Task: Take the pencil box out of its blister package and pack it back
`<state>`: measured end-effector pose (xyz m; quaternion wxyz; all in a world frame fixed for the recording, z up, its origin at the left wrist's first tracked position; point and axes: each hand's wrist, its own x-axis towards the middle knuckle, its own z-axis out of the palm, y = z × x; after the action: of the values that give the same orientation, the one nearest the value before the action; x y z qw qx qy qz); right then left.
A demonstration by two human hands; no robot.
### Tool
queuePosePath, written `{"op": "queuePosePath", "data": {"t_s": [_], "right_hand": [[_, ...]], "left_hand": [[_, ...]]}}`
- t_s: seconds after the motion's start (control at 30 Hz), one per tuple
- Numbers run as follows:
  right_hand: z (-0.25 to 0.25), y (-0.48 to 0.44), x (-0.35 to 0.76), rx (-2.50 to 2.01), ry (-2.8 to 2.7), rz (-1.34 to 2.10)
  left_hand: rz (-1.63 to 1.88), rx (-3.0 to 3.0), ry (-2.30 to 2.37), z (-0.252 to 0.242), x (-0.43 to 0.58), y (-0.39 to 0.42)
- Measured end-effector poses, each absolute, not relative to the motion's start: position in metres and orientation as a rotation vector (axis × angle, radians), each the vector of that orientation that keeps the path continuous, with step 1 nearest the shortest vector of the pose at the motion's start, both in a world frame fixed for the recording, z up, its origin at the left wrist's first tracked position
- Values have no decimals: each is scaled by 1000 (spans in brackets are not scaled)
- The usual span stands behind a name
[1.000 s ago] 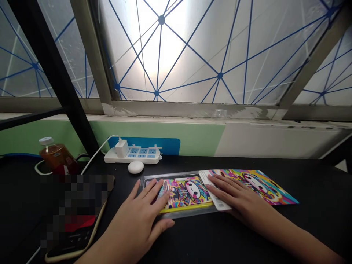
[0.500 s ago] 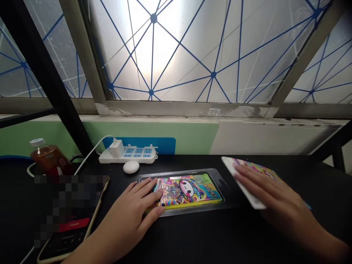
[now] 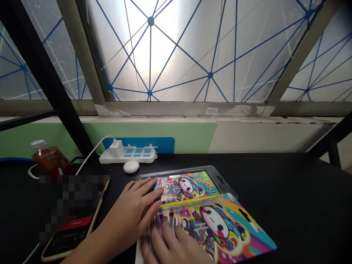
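Black desk (image 3: 291,205), bright cartoon-printed card (image 3: 220,227) under right hand (image 3: 176,249), fingers spread, left hand (image 3: 129,209), fingers apart on clear plastic tray (image 3: 217,176)

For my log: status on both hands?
Left hand on cartoon-printed case in clear tray. Right hand on matching printed card, overlapping the tray. Smartphone beside left hand.

This looks like a desk spot in an office or study room: a black counter (image 3: 275,190) beneath a frosted window (image 3: 178,55), carrying a power strip (image 3: 128,155), a plugged-in charger (image 3: 116,149) and a bottle (image 3: 51,159).
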<state>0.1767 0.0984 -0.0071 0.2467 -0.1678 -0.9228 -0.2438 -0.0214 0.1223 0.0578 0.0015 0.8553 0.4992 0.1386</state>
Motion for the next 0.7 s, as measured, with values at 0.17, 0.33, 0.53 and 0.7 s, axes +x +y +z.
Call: {"op": "queuePosePath", "data": {"t_s": [0.17, 0.33, 0.53, 0.7], "right_hand": [[-1, 123, 157, -470, -2518, -592], [23, 124, 181, -423, -2490, -439], [74, 165, 236, -884, -2596, -93], [86, 204, 271, -1118, -2671, 131]], "left_hand": [[430, 2678, 1572, 55, -22, 125], [486, 2647, 1558, 54, -23, 125], [540, 2593, 1558, 55, -23, 124], [644, 2500, 1559, 50, -23, 123]]}}
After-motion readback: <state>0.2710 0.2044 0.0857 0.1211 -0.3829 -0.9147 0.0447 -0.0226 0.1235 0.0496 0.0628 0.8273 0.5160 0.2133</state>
